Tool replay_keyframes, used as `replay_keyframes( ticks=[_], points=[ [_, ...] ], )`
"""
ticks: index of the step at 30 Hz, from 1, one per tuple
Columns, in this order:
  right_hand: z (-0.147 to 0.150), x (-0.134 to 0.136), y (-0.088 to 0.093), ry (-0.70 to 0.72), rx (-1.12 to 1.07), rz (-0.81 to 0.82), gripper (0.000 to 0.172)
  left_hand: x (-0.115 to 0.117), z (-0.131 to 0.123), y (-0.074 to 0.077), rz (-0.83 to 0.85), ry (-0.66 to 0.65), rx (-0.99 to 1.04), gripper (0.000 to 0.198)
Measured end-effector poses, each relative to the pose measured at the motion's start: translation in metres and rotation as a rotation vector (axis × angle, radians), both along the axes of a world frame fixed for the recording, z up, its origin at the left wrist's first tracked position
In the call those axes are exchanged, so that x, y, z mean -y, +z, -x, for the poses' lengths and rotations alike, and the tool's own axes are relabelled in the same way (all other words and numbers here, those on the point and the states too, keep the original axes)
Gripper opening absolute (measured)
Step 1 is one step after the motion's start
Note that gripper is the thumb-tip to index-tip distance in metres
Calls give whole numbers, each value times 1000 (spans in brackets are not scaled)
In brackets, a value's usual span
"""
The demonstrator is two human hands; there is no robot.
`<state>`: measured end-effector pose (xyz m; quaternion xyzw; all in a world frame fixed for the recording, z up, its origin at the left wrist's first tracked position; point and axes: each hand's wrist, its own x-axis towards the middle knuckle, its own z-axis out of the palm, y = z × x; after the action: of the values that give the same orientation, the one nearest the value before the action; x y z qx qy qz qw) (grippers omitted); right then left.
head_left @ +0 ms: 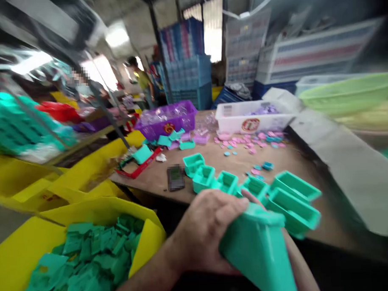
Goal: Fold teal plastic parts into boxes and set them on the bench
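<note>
The left hand is clamped on a teal plastic piece, a tapering hollow shape held low in the middle of the view, in front of the near edge of the tabletop. The fingers curl over its upper rim and the thumb side lies against its left face. The right hand is mostly hidden behind that piece; only a strip of forearm shows along its right side, so I cannot tell whether that hand is closed or spread.

Just beyond the held piece, a row of teal open-topped boxes sits on the tabletop, running from the middle toward the right, the nearest ones close to the fingers. A small dark flat object lies to the left of the row. Farther back lie scattered pink and blue small discs, a purple basket and a white basket, standing well apart from the hand. A red-edged flat thing lies at the left corner of the tabletop with a teal lid on it.

To the lower left, a yellow bin holds a heap of flat teal pieces. More yellow bins stand behind it. Blue crates are stacked in the background, where a person in a yellow top stands, blurred
</note>
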<state>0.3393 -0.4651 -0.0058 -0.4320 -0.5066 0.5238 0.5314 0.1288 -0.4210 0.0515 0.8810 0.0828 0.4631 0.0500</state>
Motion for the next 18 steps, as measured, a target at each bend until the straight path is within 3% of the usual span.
replay_keyframes(
  ticks=[2, 4, 7, 9, 12, 15, 18],
  points=[
    [7, 32, 15, 1, -372, 198, 92, 3, 1, 6, 6, 12, -68, 92],
    [18, 51, 30, -13, -658, 219, 106, 4, 2, 8, 11, -2, -102, 86],
    [32, 52, 42, -16, -886, 211, 116, 3, 2, 6, 106, -68, -49, 94],
    [34, 45, 44, -26, -953, 238, 113, 1, 3, 6, 162, -131, -9, 100],
    [30, 36, 47, -53, -988, 281, 111, -3, 8, 8, 102, -179, -26, 96],
    [25, 36, 53, -35, -911, 256, 112, -7, 14, 12, -20, -100, -117, 86],
    [21, 42, 58, -20, -848, 197, 100, -6, 17, 13, -81, -49, -141, 76]
  ],
)
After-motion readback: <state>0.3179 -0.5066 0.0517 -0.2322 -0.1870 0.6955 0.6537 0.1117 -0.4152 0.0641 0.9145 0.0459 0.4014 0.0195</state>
